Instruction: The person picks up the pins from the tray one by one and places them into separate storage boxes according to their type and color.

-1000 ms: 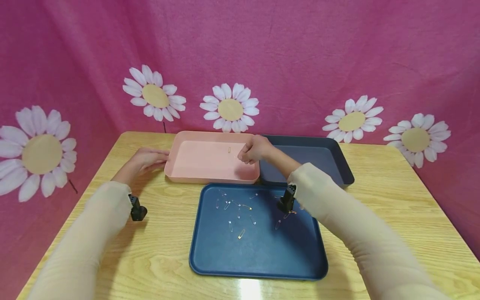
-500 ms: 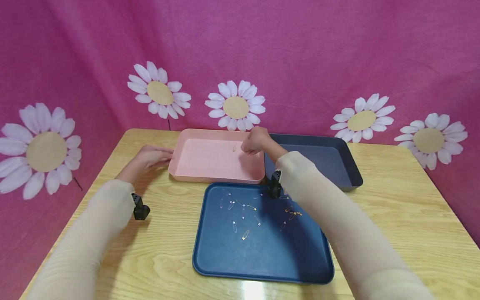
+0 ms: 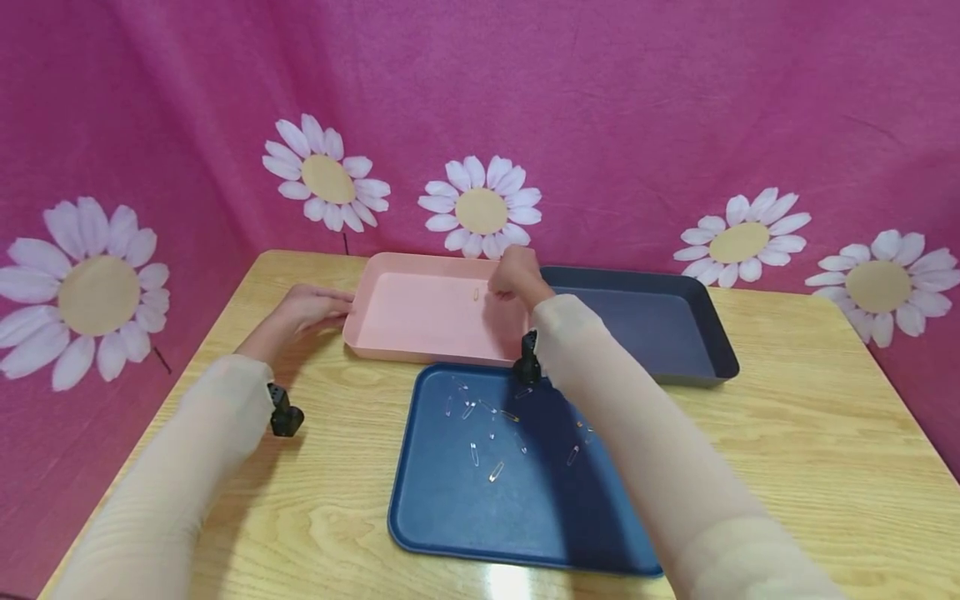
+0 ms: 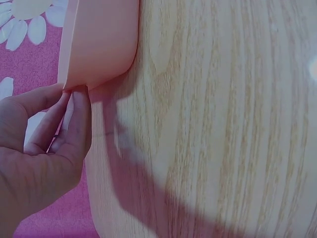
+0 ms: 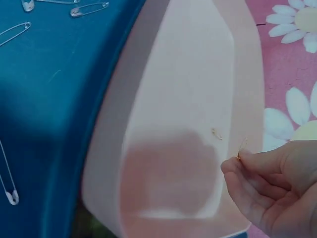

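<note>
In the head view my right hand (image 3: 516, 273) is over the right end of the pink tray (image 3: 412, 317). The right wrist view shows thumb and forefinger pinching a small gold safety pin (image 5: 241, 147). Another gold safety pin (image 5: 216, 134) lies on the tray floor near that hand. At the tray's left end, my left hand (image 4: 54, 134) touches the outside of the short wall with fairly straight fingers. In front, a blue tray (image 3: 480, 517) bears several scattered safety pins, some silver like this one (image 3: 474, 454), some gold like this one (image 3: 497, 472).
A dark grey tray (image 3: 637, 329) stands against the right end of the pink one. Both are at the back of the wooden table (image 3: 322, 500), before a pink cloth (image 3: 600, 125) with daisies. My right forearm crosses over the blue tray and hides part of it.
My right hand has moved slightly back and toward the pink tray's far right corner. My left hand stays at the tray's end. The head view has shifted a little.
</note>
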### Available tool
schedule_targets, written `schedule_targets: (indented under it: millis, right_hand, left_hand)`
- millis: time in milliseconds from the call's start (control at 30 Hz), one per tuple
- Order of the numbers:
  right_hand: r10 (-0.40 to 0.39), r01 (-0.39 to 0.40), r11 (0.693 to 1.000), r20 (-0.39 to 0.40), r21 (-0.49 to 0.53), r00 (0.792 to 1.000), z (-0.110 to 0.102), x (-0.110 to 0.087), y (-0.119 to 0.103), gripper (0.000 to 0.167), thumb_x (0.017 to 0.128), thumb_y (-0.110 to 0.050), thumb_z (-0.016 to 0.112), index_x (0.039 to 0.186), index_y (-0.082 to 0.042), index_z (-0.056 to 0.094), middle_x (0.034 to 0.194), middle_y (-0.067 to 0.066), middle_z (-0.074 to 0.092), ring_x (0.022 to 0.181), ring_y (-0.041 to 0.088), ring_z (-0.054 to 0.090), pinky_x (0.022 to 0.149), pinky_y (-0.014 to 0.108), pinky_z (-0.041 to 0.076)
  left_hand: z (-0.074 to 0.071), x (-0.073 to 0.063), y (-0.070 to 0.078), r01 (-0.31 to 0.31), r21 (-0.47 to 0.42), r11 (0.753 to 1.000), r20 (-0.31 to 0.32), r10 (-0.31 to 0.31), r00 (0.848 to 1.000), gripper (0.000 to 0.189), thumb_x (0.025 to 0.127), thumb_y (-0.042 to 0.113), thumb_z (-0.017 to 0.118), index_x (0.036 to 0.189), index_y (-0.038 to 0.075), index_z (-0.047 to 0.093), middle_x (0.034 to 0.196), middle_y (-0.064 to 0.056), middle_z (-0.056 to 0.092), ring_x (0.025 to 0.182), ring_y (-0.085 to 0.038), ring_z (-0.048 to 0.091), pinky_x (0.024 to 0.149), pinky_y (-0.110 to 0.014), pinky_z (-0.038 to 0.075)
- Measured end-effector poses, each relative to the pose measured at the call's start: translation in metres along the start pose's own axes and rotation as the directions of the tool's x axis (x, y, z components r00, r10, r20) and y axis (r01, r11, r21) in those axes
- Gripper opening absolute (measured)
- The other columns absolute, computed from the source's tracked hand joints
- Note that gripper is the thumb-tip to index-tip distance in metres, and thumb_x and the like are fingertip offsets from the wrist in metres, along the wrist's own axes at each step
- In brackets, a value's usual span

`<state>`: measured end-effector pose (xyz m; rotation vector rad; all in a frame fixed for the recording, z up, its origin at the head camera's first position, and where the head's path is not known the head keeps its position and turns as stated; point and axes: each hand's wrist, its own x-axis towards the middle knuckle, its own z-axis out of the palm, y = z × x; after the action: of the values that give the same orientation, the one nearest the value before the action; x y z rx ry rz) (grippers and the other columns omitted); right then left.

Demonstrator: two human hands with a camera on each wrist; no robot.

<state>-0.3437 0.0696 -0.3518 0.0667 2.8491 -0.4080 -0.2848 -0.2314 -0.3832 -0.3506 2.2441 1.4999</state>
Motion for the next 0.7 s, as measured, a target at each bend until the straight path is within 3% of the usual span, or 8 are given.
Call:
schedule_targets:
  millis: [167,267,333,367,500,567,633,700]
  right_hand:
    - [0.049,-0.05,0.998,0.01,0.026,0.999,0.005,-0.001,0.004,0.023,0.073,-0.01,0.073,0.092,0.0,0.067,0.097,0.013,0.062,0.081,0.02,0.053,0.05,0.018,0.04]
    - [0.059,-0.059,0.998,0.007,0.007,0.998,0.004,-0.002,0.006,0.028,0.074,-0.011,0.074,0.098,0.002,0.066,0.107,0.015,0.063,0.084,0.02,0.051,0.05,0.019,0.039]
    - [0.047,-0.047,0.998,0.006,-0.032,0.999,0.0,-0.004,0.006,0.024,0.074,-0.01,0.072,0.094,0.001,0.065,0.103,0.014,0.061,0.083,0.02,0.048,0.049,0.019,0.037]
    - [0.036,-0.036,0.998,0.005,-0.043,0.999,-0.002,-0.004,0.006,0.021,0.074,-0.009,0.07,0.092,0.001,0.065,0.101,0.013,0.061,0.084,0.02,0.051,0.051,0.019,0.043]
    - [-0.048,0.048,0.994,0.012,-0.101,0.999,-0.011,-0.011,0.008,0.013,0.08,-0.017,0.069,0.081,-0.003,0.071,0.074,0.001,0.063,0.082,0.019,0.065,0.075,0.02,0.056]
    - [-0.081,0.081,0.996,0.026,-0.027,0.996,-0.015,-0.017,0.01,0.015,0.083,-0.019,0.069,0.084,-0.005,0.075,0.064,-0.003,0.065,0.079,0.016,0.071,0.087,0.024,0.057]
    - [-0.1,0.095,0.991,0.047,0.093,0.994,-0.018,-0.025,0.012,0.013,0.084,-0.016,0.07,0.088,-0.005,0.077,0.059,-0.003,0.065,0.072,0.015,0.071,0.081,0.026,0.059]
    - [-0.114,0.098,0.971,0.062,0.216,0.992,-0.021,-0.033,0.016,0.013,0.083,-0.012,0.072,0.092,-0.003,0.076,0.067,0.003,0.07,0.074,0.019,0.072,0.075,0.028,0.061]
  left_hand:
    - [0.003,-0.003,0.005,0.006,0.008,1.0,0.034,-0.006,0.999,0.046,0.099,0.012,0.051,0.141,-0.005,0.043,0.147,-0.022,0.043,0.128,-0.022,0.05,0.106,-0.031,0.047]
    - [0.004,-0.004,0.007,0.022,-0.001,1.0,0.038,-0.021,0.999,0.046,0.099,0.012,0.051,0.141,-0.004,0.043,0.147,-0.021,0.043,0.126,-0.021,0.052,0.108,-0.032,0.046]
    - [0.004,-0.005,0.008,0.025,-0.002,1.0,0.04,-0.025,0.999,0.046,0.099,0.013,0.051,0.142,-0.003,0.043,0.147,-0.02,0.044,0.124,-0.019,0.053,0.108,-0.032,0.045]
    - [0.005,-0.005,0.008,0.024,0.0,1.0,0.04,-0.024,0.999,0.046,0.099,0.013,0.051,0.142,-0.003,0.043,0.147,-0.02,0.043,0.125,-0.02,0.053,0.108,-0.032,0.045]
    - [0.005,-0.006,0.008,0.018,-0.007,1.0,0.03,-0.018,0.999,0.046,0.099,0.013,0.051,0.141,-0.002,0.044,0.147,-0.019,0.044,0.127,-0.021,0.052,0.108,-0.031,0.045]
    - [0.004,-0.005,0.007,0.011,0.0,1.0,0.024,-0.011,1.0,0.046,0.098,0.012,0.052,0.141,-0.003,0.044,0.147,-0.02,0.044,0.12,-0.016,0.056,0.106,-0.03,0.047]
    - [0.003,-0.002,0.004,0.009,-0.012,1.0,0.008,-0.008,1.0,0.046,0.097,0.013,0.055,0.139,-0.002,0.047,0.145,-0.019,0.046,0.106,-0.008,0.061,0.101,-0.025,0.051]
    - [0.001,0.0,0.001,0.011,-0.03,0.999,-0.014,-0.011,1.0,0.045,0.095,0.013,0.057,0.137,-0.002,0.05,0.143,-0.019,0.049,0.092,-0.001,0.062,0.093,-0.022,0.055]
